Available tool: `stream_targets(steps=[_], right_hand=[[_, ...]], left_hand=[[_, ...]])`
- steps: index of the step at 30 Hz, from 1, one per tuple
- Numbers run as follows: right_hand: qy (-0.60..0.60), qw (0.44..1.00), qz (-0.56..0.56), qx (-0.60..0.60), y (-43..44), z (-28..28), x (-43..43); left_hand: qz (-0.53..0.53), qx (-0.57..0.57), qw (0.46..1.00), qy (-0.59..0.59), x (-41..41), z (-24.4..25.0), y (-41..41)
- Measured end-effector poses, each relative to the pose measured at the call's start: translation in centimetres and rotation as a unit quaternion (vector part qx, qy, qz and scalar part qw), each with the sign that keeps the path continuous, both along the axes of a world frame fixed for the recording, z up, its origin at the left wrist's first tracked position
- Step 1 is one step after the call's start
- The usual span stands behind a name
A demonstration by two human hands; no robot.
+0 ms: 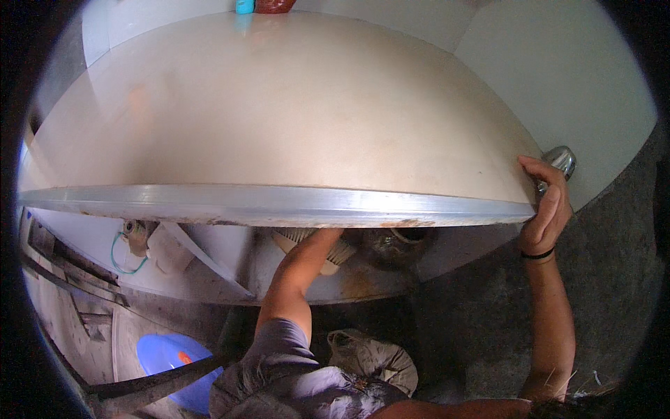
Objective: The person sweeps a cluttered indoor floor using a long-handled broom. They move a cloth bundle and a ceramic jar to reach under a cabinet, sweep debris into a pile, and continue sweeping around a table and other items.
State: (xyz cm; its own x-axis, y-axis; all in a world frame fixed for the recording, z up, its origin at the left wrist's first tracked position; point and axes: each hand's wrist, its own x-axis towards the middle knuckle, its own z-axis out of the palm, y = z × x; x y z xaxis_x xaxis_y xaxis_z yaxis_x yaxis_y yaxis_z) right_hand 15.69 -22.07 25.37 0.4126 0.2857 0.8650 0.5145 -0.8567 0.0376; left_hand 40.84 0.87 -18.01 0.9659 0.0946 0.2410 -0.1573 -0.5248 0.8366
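My right hand point(549, 207) holds the right end of a long cream tabletop point(314, 115) with a metal edge strip, a black band round the wrist. Beside its fingers is a shiny metal fitting point(564, 161). My left forearm reaches under the tabletop's near edge, and the left hand is hidden beneath it. Around that forearm, on a lower shelf point(366, 293), lies a slatted or bristled pale object point(335, 259), perhaps a brush; whether the hand touches it cannot be seen. A dark rounded vessel point(403, 243) stands right of it.
A blue plastic tub or stool point(180, 361) is on the floor at lower left, behind a dark bar point(152, 382). A small device with a green cord point(136, 238) sits on the lower shelf's left. A turquoise item point(244, 6) and a red-brown item point(275, 6) stand at the far edge.
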Motion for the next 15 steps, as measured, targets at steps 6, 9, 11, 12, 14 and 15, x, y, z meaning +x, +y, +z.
stream_targets(steps=[6, 9, 11, 12, 14, 15], right_hand=[[-0.001, 0.999, -0.02, -0.029, -0.9, 0.3, -0.2], [0.003, 1.0, -0.004, -0.026, -0.5, 0.2, 0.0], [-0.002, 1.0, -0.01, -0.023, -0.3, 0.2, -0.1], [-0.007, 1.0, -0.008, -0.02, -0.4, 0.2, -0.1], [-0.007, 1.0, -0.004, -0.014, -0.3, 0.0, 0.1], [-0.004, 1.0, -0.004, -0.012, -0.3, 0.1, 0.1]], left_hand=[[-0.01, 0.005, 1.0, 0.001, -0.5, 0.1, -0.5], [-0.004, 0.006, 1.0, 0.007, -0.6, 0.0, 0.5], [-0.006, 0.005, 1.0, 0.005, -0.5, 0.0, 0.5], [-0.008, 0.006, 1.0, 0.003, -0.5, 0.1, 0.4], [-0.009, 0.008, 1.0, 0.004, -0.6, 0.2, 0.4], [-0.01, 0.006, 1.0, 0.002, -0.5, 0.2, 0.2]])
